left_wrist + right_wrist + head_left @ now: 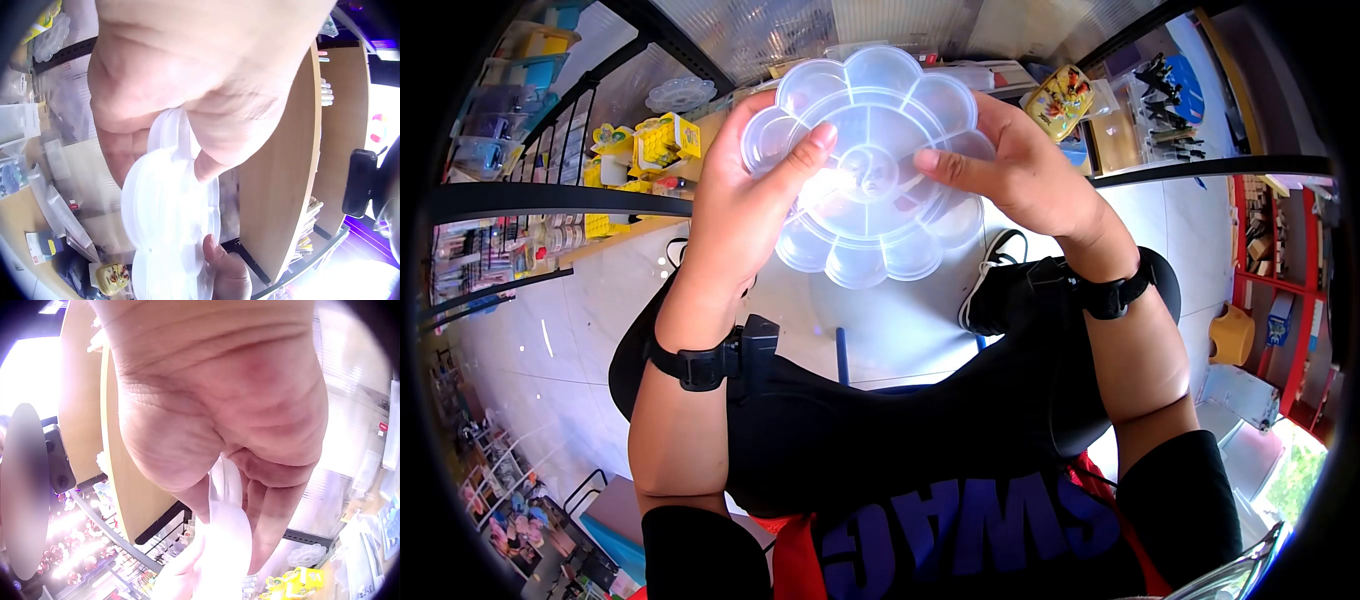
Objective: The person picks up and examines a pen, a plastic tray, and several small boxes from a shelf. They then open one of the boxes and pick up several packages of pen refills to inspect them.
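Note:
A clear plastic flower-shaped divided box [882,72], with scalloped petal compartments around a round centre, is held up in front of the body. My left hand [745,205] grips its left side, thumb lying over the face and the other fingers behind it. On the opposite side my right hand [1040,180] grips it the same way, its thumb pointing towards the centre. Edge-on in the left wrist view, the box [165,200] shows stacked layers between thumb and fingers. In the right wrist view its edge [225,544] sits in the right hand's grip.
A second flower-shaped clear tray [680,94] lies on the shelf behind, near yellow small boxes [665,145]. A yellow patterned case [1060,102] is at the right. Black shelf bars [1230,170] cross on both sides, and a red rack [1305,290] stands at far right.

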A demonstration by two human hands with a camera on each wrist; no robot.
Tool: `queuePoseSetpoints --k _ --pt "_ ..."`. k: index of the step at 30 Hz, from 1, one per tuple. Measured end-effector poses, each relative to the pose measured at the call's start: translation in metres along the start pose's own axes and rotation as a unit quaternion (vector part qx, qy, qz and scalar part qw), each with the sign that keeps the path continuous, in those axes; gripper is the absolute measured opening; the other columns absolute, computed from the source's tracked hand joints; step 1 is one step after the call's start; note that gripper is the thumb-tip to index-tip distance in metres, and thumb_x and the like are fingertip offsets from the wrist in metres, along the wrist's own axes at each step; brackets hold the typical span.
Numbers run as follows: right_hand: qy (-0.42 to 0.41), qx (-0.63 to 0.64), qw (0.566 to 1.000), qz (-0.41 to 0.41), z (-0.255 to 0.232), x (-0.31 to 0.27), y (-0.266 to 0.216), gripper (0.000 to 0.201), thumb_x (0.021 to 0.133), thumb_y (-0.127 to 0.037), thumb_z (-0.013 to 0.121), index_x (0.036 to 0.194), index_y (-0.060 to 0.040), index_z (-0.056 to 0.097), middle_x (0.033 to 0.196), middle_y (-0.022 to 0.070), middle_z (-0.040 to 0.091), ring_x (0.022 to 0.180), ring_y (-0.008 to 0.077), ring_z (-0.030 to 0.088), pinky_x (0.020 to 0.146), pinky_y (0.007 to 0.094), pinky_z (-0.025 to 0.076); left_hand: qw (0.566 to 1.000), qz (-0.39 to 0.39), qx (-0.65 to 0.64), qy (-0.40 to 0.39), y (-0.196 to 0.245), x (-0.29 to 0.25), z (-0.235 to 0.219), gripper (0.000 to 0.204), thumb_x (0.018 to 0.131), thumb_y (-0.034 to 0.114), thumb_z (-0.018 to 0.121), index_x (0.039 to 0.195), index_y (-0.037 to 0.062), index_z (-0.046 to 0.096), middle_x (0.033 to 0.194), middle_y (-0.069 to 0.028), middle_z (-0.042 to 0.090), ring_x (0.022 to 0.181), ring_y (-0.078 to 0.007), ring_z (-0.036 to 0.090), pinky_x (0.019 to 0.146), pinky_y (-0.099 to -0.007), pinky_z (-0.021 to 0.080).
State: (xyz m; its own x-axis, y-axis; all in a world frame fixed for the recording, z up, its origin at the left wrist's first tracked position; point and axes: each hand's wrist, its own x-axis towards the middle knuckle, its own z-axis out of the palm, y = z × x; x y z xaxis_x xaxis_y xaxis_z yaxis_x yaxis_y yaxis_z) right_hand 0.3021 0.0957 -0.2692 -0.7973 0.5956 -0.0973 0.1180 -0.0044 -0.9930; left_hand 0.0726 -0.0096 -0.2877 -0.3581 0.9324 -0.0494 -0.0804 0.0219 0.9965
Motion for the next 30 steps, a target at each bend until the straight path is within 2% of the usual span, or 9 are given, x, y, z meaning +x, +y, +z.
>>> queuePoseSetpoints --k 7,14,16,19,20,21,24,26,30 --pt "0.004 0.0 1.0 -0.014 -0.003 -0.001 0.002 0.049 0.099 -0.019 0.073 0.141 0.0006 0.057 0.123 0.01 0.071 0.11 0.0175 0.067 0.1 0.033 0.052 0.995 -0.02 0.007 -0.101 0.008 -0.002 -0.008 0.047 0.093 0.015 0.081 0.131 -0.003 0.06 0.116 -0.0094 0.073 0.102 -0.0155 0.071 0.089 -0.03 0.059" --pt "0.016 -0.071 0.997 -0.027 -0.007 -0.001 0.006 0.054 0.098 -0.02 0.074 0.144 0.0007 0.054 0.122 0.0122 0.071 0.106 0.0186 0.069 0.096 0.0338 0.055 0.996 -0.016 0.046 -0.079 0.011 -0.003 -0.006 0.046 0.092 0.014 0.082 0.13 -0.0025 0.062 0.114 -0.0091 0.073 0.1 -0.0147 0.071 0.089 -0.0306 0.06" --pt "-0.028 0.029 0.999 0.009 -0.018 0.003 0.009 0.055 0.098 -0.019 0.074 0.144 0.001 0.052 0.118 0.0132 0.072 0.102 0.0191 0.071 0.091 0.0334 0.057 0.996 -0.006 0.062 -0.062 0.014 -0.001 -0.014 0.044 0.092 0.014 0.082 0.129 -0.0017 0.063 0.114 -0.0099 0.074 0.099 -0.0151 0.072 0.089 -0.0306 0.06" --pt "0.078 0.011 0.996 -0.05 -0.054 0.001 0.005 0.05 0.104 -0.032 0.065 0.143 -0.0033 0.052 0.115 0.0157 0.074 0.102 0.0234 0.075 0.086 0.0341 0.06 0.997 -0.008 0.076 0.011 0.022 0.012 -0.042 0.04 0.094 0.012 0.078 0.128 -0.0016 0.065 0.115 -0.0105 0.074 0.098 -0.0165 0.073 0.088 -0.0308 0.06" --pt "0.104 0.012 0.993 -0.063 -0.068 0.001 0.011 0.046 0.106 -0.04 0.06 0.139 -0.0082 0.06 0.117 0.0155 0.074 0.102 0.023 0.075 0.085 0.0336 0.06 0.996 -0.021 0.086 -0.005 0.026 0.016 -0.054 0.041 0.093 0.012 0.078 0.129 -0.0015 0.064 0.115 -0.0102 0.074 0.098 -0.0161 0.072 0.089 -0.0307 0.059" --pt "0.158 0.187 0.969 0.015 -0.065 -0.007 -0.013 0.029 0.105 -0.009 0.057 0.133 -0.0003 0.055 0.112 0.0155 0.072 0.097 0.0249 0.074 0.084 0.037 0.061 0.995 -0.032 0.097 -0.02 0.025 0.019 -0.064 0.042 0.093 0.012 0.078 0.129 -0.0015 0.064 0.116 -0.01 0.073 0.099 -0.0157 0.072 0.089 -0.0305 0.059" --pt "0.213 0.137 0.964 0.078 -0.068 -0.007 -0.013 0.028 0.106 -0.017 0.059 0.129 -0.0011 0.058 0.109 0.0142 0.073 0.094 0.0221 0.074 0.08 0.0331 0.06 0.972 -0.078 0.206 -0.083 0.015 0.014 -0.073 0.044 0.092 0.014 0.079 0.129 -0.0026 0.063 0.116 -0.0095 0.072 0.1 -0.0158 0.07 0.089 -0.0296 0.057" --pt "0.144 -0.028 0.977 0.155 -0.064 -0.011 -0.018 0.032 0.106 -0.024 0.062 0.128 -0.0011 0.059 0.108 0.0125 0.073 0.092 0.0201 0.073 0.079 0.0308 0.059 0.952 -0.1 0.26 -0.129 0.003 0.002 -0.06 0.045 0.091 0.015 0.079 0.129 -0.0033 0.063 0.115 -0.01 0.072 0.1 -0.0164 0.069 0.089 -0.0299 0.056" --pt "0.167 -0.012 0.975 0.143 -0.073 -0.017 -0.026 0.031 0.106 -0.025 0.062 0.125 -0.0006 0.062 0.108 0.0123 0.073 0.09 0.0183 0.073 0.077 0.0294 0.059 0.877 -0.202 0.347 -0.262 -0.031 -0.005 -0.039 0.047 0.089 0.016 0.079 0.127 -0.0045 0.062 0.111 -0.0124 0.072 0.1 -0.0203 0.069 0.089 -0.0321 0.055"
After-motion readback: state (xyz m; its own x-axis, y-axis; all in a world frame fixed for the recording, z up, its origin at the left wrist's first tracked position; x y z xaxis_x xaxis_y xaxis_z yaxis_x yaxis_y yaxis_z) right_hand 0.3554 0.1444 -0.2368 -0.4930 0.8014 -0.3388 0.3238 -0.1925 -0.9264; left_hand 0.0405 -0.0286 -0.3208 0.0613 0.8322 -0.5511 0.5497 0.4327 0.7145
